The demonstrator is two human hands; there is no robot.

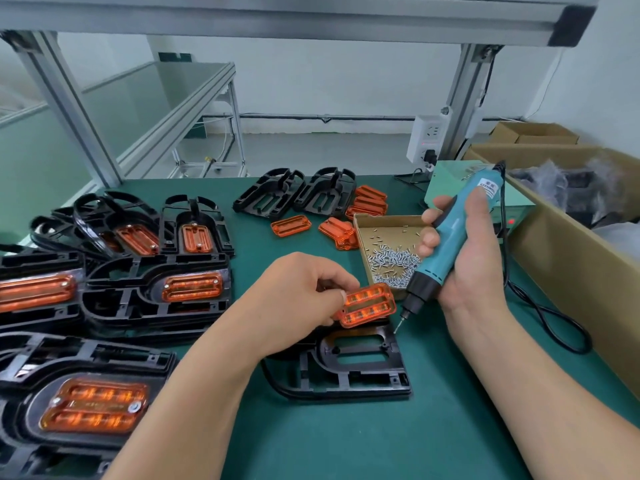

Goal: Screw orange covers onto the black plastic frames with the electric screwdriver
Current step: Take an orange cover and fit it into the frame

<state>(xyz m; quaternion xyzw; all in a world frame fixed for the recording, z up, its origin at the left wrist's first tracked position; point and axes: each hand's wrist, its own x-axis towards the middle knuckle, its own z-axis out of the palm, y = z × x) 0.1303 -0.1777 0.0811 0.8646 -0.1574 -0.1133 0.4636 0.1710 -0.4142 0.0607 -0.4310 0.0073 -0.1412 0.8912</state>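
Right now the left hand (pixel 298 299) pinches an orange cover (pixel 367 305) by one short end, thumb and fingertips clamped on it, and holds it tilted over the frame (pixel 360 367). The frame's open recess lies just below those fingers and slightly back toward the wrist. Its long axis runs left to right, roughly matching the cover's. The left hand is the nearer one to the recess. The right hand (pixel 464 258) is wrapped tight round the screwdriver (pixel 450 244), whose bit points down just beside the cover's free end, near the frame's corner. Beyond the right fingers sits the screw tray (pixel 388 223), and spare covers (pixel 291 226) lie beyond the left fingers. Only the bit crowds the drop.
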